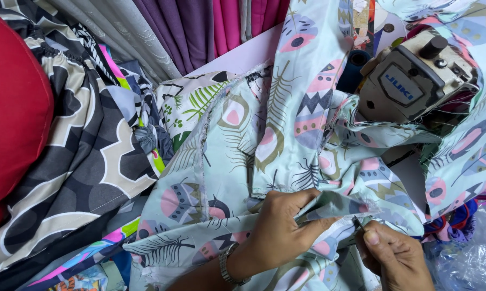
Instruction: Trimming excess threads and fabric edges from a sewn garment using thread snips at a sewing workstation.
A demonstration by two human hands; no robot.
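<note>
Several fabrics crowd the view, and the sewing machine (410, 81) at upper right serves as the landmark. Far to its left a red cushion (14, 108) fills the edge of the view, cut off at the side, with a grey, black and cream patterned cloth (86, 161) bunched beside it. Up and left of the machine hang purple and pink curtains (200, 27), cropped by the top edge. On the machine's cream body sits a blue rectangular label (399, 87) with rounded corners, facing the camera; a dark blue thread cone (353, 67) peeks out just left of the machine, mostly hidden by cloth. The pale mint feather-print fabric (243, 134) drapes from the top, wraps around the machine and spills down below and left of it, hiding any surface beneath. Below the machine, the left hand (278, 229), a metal watch (227, 264) at its wrist, has its fingers closed in a pinch on a folded edge of that fabric. Just right of it, the right hand (394, 256) is curled shut around a small dark tool (358, 222) whose tip touches the fabric edge; what kind of tool is hard to make out. Crumpled clear plastic (469, 253) lies below the machine at the far right.
</note>
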